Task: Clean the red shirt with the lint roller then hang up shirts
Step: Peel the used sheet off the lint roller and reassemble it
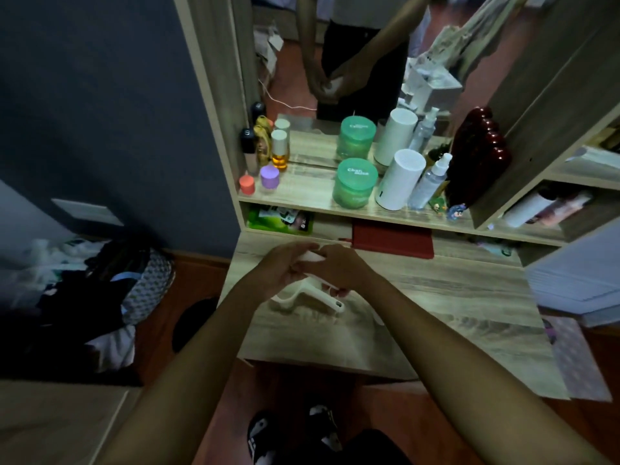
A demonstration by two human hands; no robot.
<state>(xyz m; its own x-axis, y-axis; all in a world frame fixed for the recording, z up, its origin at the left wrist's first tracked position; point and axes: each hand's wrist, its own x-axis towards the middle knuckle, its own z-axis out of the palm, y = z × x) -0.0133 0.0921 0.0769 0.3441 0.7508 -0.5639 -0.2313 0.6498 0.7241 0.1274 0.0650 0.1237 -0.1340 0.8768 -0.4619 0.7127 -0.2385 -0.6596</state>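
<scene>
A white lint roller [330,298] is held above the wooden desk [453,297] in front of me. My right hand [342,268] grips it from the right, with its white handle sticking out below the fingers. My left hand [285,266] is closed on the roller's left end, where a white piece shows between both hands. No red shirt can be told apart in view; a dark pile of clothes [87,286] lies on the floor at the left.
A shelf [302,193] behind the desk carries a green jar [355,182], a white cylinder [399,182], spray bottles and small bottles under a mirror [335,55]. A red case [392,241] lies at the desk's back. Stacked papers [577,273] sit right.
</scene>
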